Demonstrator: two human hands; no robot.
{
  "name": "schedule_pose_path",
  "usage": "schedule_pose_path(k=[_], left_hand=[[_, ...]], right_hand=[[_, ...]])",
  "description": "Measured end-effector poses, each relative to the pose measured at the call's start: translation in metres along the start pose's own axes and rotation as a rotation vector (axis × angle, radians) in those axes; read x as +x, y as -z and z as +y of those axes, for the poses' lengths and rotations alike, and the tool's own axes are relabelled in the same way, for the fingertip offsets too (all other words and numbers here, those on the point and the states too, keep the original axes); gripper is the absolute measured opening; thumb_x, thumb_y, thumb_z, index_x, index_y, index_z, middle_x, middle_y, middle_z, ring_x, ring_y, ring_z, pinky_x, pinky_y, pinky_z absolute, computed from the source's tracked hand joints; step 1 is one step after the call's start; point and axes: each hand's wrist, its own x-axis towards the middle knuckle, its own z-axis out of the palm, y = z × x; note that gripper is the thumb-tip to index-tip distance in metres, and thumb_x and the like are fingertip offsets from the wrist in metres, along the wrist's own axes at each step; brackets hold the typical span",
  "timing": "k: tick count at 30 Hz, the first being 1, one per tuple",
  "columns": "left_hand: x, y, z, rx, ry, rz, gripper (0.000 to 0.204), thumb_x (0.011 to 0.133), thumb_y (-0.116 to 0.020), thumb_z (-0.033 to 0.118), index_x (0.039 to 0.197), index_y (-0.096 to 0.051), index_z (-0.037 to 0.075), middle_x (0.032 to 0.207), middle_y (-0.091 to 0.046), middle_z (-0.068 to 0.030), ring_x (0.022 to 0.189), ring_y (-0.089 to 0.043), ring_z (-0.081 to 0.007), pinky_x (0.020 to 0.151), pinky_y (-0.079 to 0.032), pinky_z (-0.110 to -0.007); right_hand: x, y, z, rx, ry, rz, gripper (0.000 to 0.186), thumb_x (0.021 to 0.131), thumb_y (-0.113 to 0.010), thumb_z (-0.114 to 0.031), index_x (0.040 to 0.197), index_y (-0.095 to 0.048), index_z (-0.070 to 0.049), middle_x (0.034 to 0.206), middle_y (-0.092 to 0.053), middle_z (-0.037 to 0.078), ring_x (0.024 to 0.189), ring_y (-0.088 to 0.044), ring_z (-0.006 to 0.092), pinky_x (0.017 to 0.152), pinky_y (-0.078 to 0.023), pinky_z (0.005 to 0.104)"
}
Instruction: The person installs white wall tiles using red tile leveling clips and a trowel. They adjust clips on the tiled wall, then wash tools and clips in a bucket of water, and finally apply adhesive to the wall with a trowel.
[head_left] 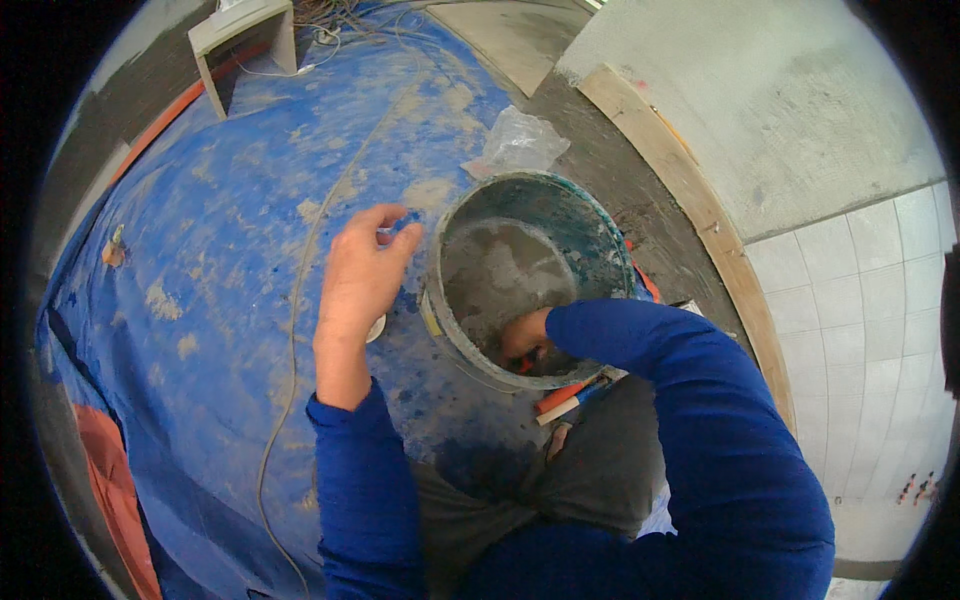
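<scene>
My left hand (370, 270) hangs over the blue tarp (200, 260), left of the bucket, its fingers loosely curved and apart with nothing between them. My right hand (525, 335) is down inside the grey bucket (600, 225), closed on a red tool (527, 364), mostly hidden, at the lower edge of wet grey mix (495, 262). Beneath my left wrist shows part of a small white round object (376, 328). Just below the bucket, tools with orange (560, 398) and pale wooden (558, 410) handles lie near my legs.
A crumpled clear plastic bag (515, 145) sits behind the bucket. A cable (297, 320) crosses the tarp toward a small stand (240, 35) at back left. A long wooden board (690, 185) lies on the right, beside a pale tiled surface (850, 330). An orange sheet (105, 470) shows at lower left.
</scene>
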Motion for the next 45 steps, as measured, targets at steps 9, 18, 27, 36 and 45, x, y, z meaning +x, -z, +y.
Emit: schedule_pose_path(k=[9, 18, 27, 36, 45], left_hand=[[0.008, -0.008, -0.004, 0.003, -0.03, 0.029, 0.042, 0.09, -0.071, 0.03, 0.121, -0.07, 0.001, 0.117, -0.071, -0.0191, 0.099, -0.07, -0.0283, 0.086, -0.055, -0.04], [0.013, -0.021, 0.005, 0.038, 0.005, -0.034, 0.043, 0.094, -0.071, 0.028, 0.126, -0.068, 0.0, 0.116, -0.072, -0.0146, 0.101, -0.068, -0.0225, 0.091, -0.052, -0.037], [0.018, -0.035, 0.008, 0.143, 0.002, -0.009, 0.039, 0.093, -0.071, 0.025, 0.12, -0.07, -0.002, 0.113, -0.073, -0.0164, 0.1, -0.069, -0.0245, 0.087, -0.054, -0.038], [0.028, -0.057, 0.006, 0.158, 0.008, -0.08, 0.043, 0.094, -0.071, 0.028, 0.124, -0.068, -0.004, 0.111, -0.073, -0.0152, 0.1, -0.068, -0.022, 0.088, -0.052, -0.035], [0.03, -0.06, 0.009, 0.143, 0.035, -0.05, 0.046, 0.098, -0.067, 0.037, 0.122, -0.069, -0.002, 0.1, -0.072, -0.0131, 0.093, -0.066, -0.0207, 0.085, -0.051, -0.034]], right_hand=[[-0.104, 0.015, -0.007, 0.195, 0.839, 0.372, 0.019, 0.083, -0.068, -0.024, 0.094, -0.069, -0.009, 0.085, -0.062, 0.004, 0.078, -0.062, 0.018, 0.067, -0.054, 0.0347], [-0.153, 0.04, 0.011, 1.124, 0.642, 0.256, 0.022, 0.093, -0.059, -0.023, 0.091, -0.069, -0.004, 0.081, -0.064, 0.007, 0.053, -0.056, 0.0157, 0.04, -0.039, 0.0253], [-0.16, 0.031, 0.048, 1.468, 1.226, 0.013, 0.04, 0.099, -0.053, -0.035, 0.093, -0.066, 0.003, 0.084, -0.061, 0.017, 0.042, -0.047, 0.0128, 0.029, -0.031, 0.022], [-0.174, 0.02, 0.063, 1.297, 1.223, 0.11, 0.038, 0.096, -0.057, -0.036, 0.094, -0.068, 0.0, 0.068, -0.057, 0.008, 0.04, -0.045, 0.0133, 0.031, -0.027, 0.0246], [-0.206, 0.035, 0.219, 0.938, 0.478, 1.337, 0.044, 0.09, -0.069, -0.041, 0.115, -0.068, -0.004, 0.105, -0.069, 0.008, 0.096, -0.067, 0.0261, 0.079, -0.057, 0.0378]])
